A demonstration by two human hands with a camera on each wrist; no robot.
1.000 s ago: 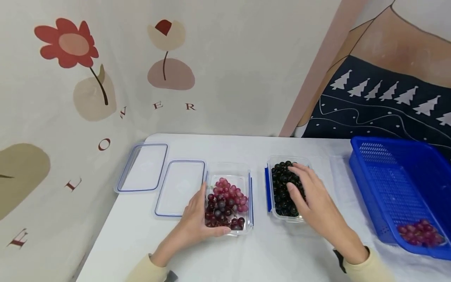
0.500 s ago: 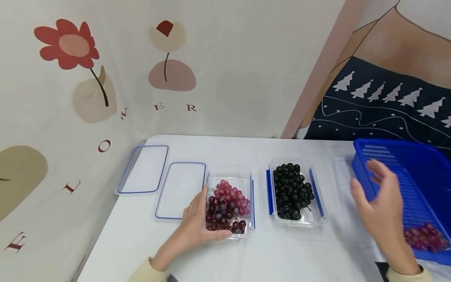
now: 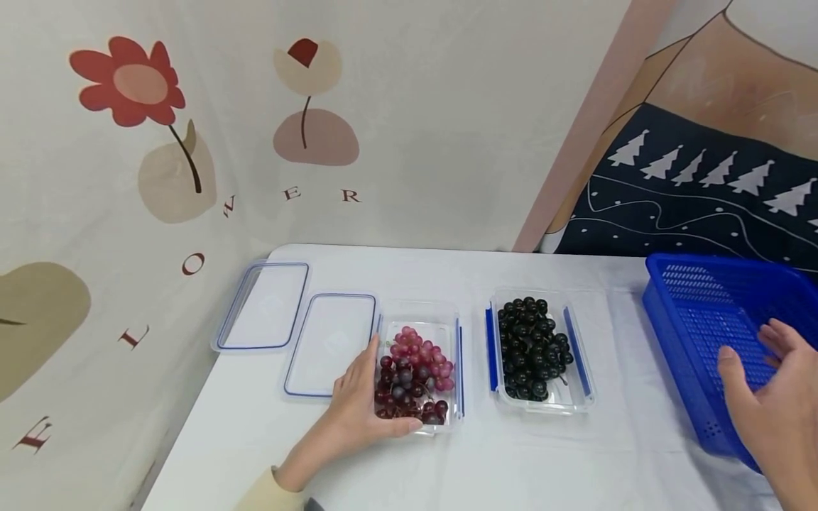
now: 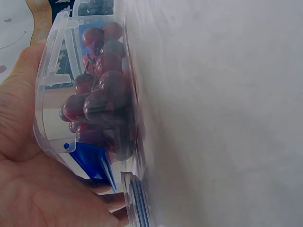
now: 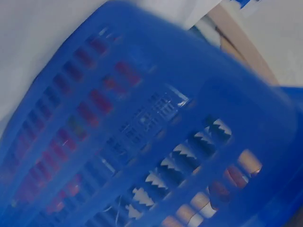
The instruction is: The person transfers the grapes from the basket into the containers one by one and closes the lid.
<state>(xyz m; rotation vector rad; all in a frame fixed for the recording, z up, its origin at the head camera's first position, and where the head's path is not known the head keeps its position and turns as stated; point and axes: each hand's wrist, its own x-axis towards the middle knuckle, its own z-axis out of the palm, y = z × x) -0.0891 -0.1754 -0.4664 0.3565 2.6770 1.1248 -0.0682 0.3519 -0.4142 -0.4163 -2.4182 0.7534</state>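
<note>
A clear food container (image 3: 418, 312) with red grapes (image 3: 409, 369), some pink and some dark, stands on the table. My left hand (image 3: 354, 404) holds its near left corner, thumb along the near side and fingers along the left side. The left wrist view shows a blue latch flap (image 4: 92, 163) hanging by those fingers. At the far right my right hand (image 3: 776, 404) is over the blue slotted basket (image 3: 677, 355), fingers spread from the thumb and nothing in its grasp. Red grapes (image 5: 99, 101) show through the basket's slots in the right wrist view; in the head view my hand hides them.
A second clear container (image 3: 578, 404) of black grapes (image 3: 533, 348) stands between the first container and the basket. Two clear lids with blue seals, one (image 3: 300, 348) nearer and one (image 3: 220, 348) farther, lie at the left. A printed curtain (image 3: 434, 177) hangs behind the table.
My right hand has left the black grapes and travelled right, over to the blue basket. My left hand keeps its place at the red grapes' container.
</note>
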